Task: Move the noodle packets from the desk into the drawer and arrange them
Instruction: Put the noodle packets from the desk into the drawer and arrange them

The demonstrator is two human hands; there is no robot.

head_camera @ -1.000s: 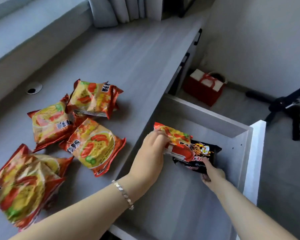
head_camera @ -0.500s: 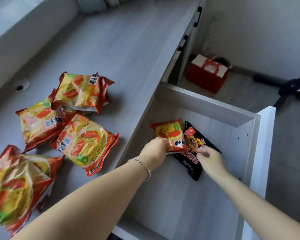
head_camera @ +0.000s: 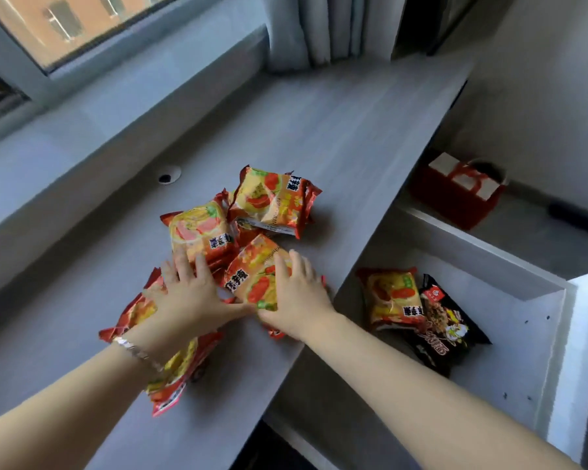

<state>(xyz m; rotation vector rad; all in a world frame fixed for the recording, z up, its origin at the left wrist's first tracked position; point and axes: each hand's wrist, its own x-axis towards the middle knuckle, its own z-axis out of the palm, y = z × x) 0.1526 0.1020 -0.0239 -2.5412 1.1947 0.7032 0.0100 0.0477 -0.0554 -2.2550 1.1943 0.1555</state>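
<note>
Several orange noodle packets lie heaped on the grey desk (head_camera: 319, 130): a far packet (head_camera: 272, 201), a left packet (head_camera: 201, 232), a middle packet (head_camera: 255, 276) and a near pile (head_camera: 170, 368) under my left forearm. My left hand (head_camera: 187, 296) rests flat with spread fingers on the heap, its thumb touching the middle packet. My right hand (head_camera: 299, 296) clasps the middle packet's right edge, thumb at its lower edge. To the right, the open drawer (head_camera: 564, 368) holds an orange packet (head_camera: 392, 300) and a black packet (head_camera: 445, 323) lying side by side, slightly overlapping.
A round cable hole (head_camera: 168, 176) sits in the desk near the window sill. Curtains (head_camera: 313, 28) hang at the desk's far end. A red gift bag (head_camera: 455, 195) stands on the floor beyond the drawer, with a dark object (head_camera: 577, 218) to its right.
Both hands left the drawer and moved left onto the desk heap. The orange and black packets stay lying in the drawer. The view has lifted and swung left.
</note>
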